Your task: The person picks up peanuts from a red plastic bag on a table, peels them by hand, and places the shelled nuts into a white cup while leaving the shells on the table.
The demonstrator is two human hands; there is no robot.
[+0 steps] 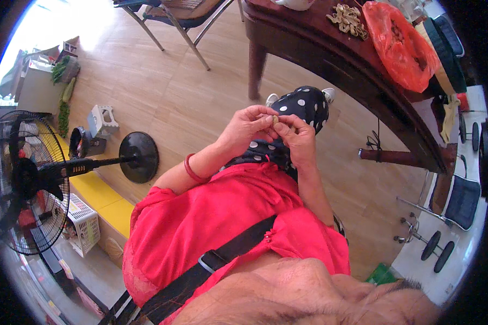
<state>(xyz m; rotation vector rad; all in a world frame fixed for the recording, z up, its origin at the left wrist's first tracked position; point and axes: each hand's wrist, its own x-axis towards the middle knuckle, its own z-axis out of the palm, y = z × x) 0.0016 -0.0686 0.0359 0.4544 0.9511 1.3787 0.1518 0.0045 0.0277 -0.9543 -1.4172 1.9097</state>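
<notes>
In front of my body, above my lap, both hands meet at the fingertips around a small tan piece that looks like a peanut in its shell. My left hand pinches it from the left between thumb and fingers. From the other side my right hand closes on it, thumb against the piece. On the dark red table at the upper right lies a heap of pale, curled pieces like empty shells. Beside the heap sits an open red plastic bag with small brownish things inside, too blurred to name for certain.
The curved table edge and its legs stand ahead and to my right. At left are a black standing fan, its round base, a small stool and a white basket. A chair stands at the top.
</notes>
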